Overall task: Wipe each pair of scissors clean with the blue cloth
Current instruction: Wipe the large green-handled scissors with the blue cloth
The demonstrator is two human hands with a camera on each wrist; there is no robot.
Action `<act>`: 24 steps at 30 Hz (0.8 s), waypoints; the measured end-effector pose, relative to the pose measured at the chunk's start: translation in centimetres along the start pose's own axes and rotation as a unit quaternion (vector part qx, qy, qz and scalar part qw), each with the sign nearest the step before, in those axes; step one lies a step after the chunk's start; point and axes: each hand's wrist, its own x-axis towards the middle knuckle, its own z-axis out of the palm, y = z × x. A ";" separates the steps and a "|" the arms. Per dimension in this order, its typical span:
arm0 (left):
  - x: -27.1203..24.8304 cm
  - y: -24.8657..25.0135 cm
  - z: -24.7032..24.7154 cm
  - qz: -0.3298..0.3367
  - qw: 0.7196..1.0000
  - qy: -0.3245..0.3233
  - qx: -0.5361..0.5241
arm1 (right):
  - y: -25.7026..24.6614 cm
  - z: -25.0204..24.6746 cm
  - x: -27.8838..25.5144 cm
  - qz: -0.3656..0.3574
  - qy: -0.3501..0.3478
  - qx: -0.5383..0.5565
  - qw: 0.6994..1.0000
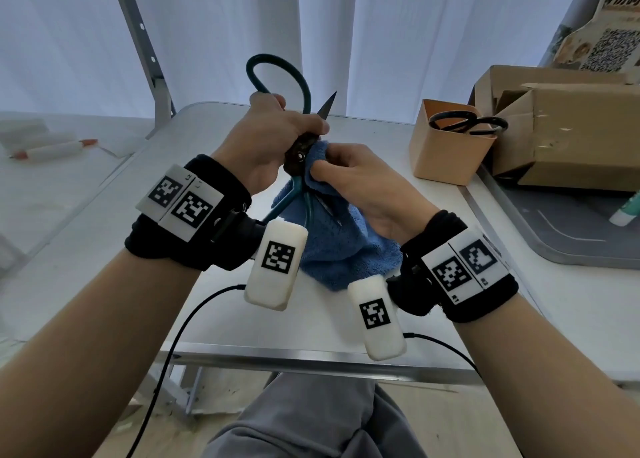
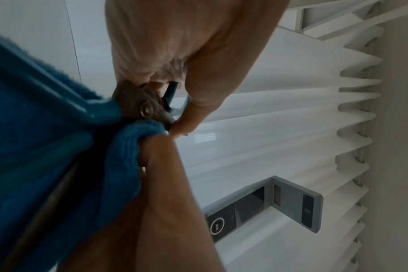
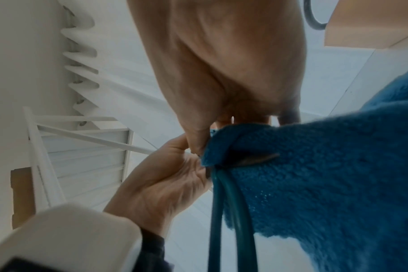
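Note:
Teal-handled scissors (image 1: 298, 146) are held above the white table (image 1: 221, 305), spread wide. One handle loop and one dark blade tip point up; the other handle and blade hang down over the cloth. My left hand (image 1: 304, 128) grips them just above the pivot (image 2: 147, 108). My right hand (image 1: 322, 166) pinches the blue cloth (image 1: 346, 249) against the metal beside the pivot, and the rest of the cloth hangs down. In the right wrist view the cloth (image 3: 326, 174) wraps a blade beside the teal handles (image 3: 231, 220). A black pair of scissors (image 1: 467, 123) stands in an orange box (image 1: 446, 156).
Cardboard boxes (image 1: 571, 128) sit behind the orange box at the right. A grey tray (image 1: 554, 229) holds a small bottle (image 1: 627, 211). White rolls (image 1: 52, 149) lie on the neighbouring table at the left. A metal post (image 1: 152, 62) rises behind the table's left corner.

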 end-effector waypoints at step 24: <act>-1.7 0.1 -0.6 0.041 0.993 -0.075 0.084 | 0.4 -1.4 -0.2 0.024 0.044 0.053 0.997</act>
